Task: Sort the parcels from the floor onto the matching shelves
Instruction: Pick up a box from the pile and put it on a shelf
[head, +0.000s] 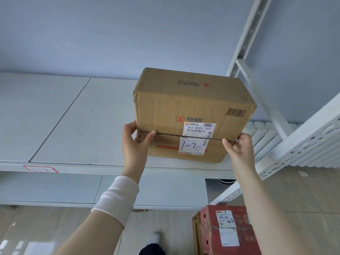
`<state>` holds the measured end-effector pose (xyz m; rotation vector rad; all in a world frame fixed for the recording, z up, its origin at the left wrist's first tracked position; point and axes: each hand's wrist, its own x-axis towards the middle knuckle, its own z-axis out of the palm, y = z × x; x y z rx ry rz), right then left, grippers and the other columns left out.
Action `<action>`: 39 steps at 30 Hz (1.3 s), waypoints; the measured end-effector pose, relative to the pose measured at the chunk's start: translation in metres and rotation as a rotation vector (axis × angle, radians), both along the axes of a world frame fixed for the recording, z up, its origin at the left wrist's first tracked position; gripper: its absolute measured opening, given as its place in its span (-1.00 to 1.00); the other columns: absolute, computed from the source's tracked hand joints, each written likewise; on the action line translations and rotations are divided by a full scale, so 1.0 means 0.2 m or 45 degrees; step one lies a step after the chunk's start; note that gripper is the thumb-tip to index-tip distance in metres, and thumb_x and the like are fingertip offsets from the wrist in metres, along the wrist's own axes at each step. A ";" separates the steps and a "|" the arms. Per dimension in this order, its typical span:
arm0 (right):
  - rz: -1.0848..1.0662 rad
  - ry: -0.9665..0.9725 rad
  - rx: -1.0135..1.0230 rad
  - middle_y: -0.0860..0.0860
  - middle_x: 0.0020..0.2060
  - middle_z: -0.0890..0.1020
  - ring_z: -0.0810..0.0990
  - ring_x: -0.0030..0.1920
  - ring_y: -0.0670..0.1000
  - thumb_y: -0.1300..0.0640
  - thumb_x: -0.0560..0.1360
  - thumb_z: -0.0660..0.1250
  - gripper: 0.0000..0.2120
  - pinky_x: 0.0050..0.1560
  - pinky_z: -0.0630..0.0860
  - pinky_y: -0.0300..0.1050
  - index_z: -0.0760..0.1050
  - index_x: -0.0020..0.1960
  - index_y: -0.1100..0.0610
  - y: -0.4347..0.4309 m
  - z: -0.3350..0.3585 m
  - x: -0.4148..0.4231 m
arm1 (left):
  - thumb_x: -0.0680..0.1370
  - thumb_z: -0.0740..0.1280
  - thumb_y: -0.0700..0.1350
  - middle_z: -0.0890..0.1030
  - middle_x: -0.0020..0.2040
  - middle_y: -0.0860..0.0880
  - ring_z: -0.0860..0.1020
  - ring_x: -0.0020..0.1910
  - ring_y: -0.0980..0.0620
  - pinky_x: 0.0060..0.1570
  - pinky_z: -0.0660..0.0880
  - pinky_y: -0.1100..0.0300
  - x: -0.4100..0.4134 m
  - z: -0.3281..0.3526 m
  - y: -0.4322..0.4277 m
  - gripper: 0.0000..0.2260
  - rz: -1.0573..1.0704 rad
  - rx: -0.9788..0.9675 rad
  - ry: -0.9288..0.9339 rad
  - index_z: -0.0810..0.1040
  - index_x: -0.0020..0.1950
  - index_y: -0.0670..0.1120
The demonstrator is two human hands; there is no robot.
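One brown carton (165, 103), its label (193, 146) handwritten 1-2.

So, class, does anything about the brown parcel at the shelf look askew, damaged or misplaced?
The brown parcel is skewed to the shelf edge, and its upper left corner looks crumpled. Its 1-2 mark seems to match the shelf tag.
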<state>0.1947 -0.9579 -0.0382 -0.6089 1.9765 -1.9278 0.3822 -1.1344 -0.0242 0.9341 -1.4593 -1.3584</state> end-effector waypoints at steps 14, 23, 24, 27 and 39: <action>-0.056 0.005 0.030 0.04 0.16 0.60 0.57 0.17 -0.07 0.32 0.43 0.40 -0.57 0.20 0.50 -0.29 0.42 0.28 0.22 -0.01 -0.18 0.05 | 0.40 0.48 -0.26 0.49 0.13 0.12 0.47 0.20 0.13 0.34 0.40 0.01 0.03 -0.22 -0.04 -0.48 -0.120 -0.047 -0.156 0.34 0.29 -0.10; -0.063 0.132 0.018 0.05 0.13 0.63 0.60 0.15 -0.01 0.28 0.43 0.41 -0.62 0.11 0.51 -0.30 0.47 0.23 0.19 -0.25 -0.22 -0.24 | 0.42 0.47 -0.21 0.47 0.14 0.09 0.45 0.18 0.12 0.20 0.45 0.17 -0.24 -0.24 -0.25 -0.49 -0.067 -0.105 -0.108 0.33 0.30 -0.09; -0.065 0.139 0.015 0.05 0.12 0.63 0.60 0.15 -0.01 0.27 0.43 0.41 -0.63 0.14 0.49 -0.24 0.47 0.23 0.18 -0.29 -0.22 -0.28 | 0.43 0.46 -0.21 0.47 0.14 0.09 0.44 0.17 0.12 0.14 0.45 0.27 -0.27 -0.24 -0.29 -0.49 -0.065 -0.118 -0.117 0.33 0.30 -0.09; -0.074 0.153 0.026 0.05 0.14 0.63 0.59 0.16 0.00 0.25 0.43 0.42 -0.59 0.22 0.47 -0.10 0.46 0.25 0.16 -0.39 -0.23 -0.40 | 0.43 0.46 -0.20 0.46 0.14 0.09 0.43 0.17 0.10 -0.05 0.36 0.48 -0.39 -0.22 -0.39 -0.48 -0.064 -0.145 -0.149 0.32 0.31 -0.09; -0.102 0.112 -0.020 0.02 0.16 0.61 0.59 0.16 -0.03 0.27 0.43 0.42 -0.57 0.27 0.47 -0.02 0.45 0.27 0.13 -0.60 -0.26 -0.58 | 0.44 0.45 -0.20 0.46 0.21 0.06 0.43 0.20 0.09 0.07 0.35 0.24 -0.56 -0.24 -0.58 -0.47 -0.060 -0.138 -0.159 0.30 0.34 -0.09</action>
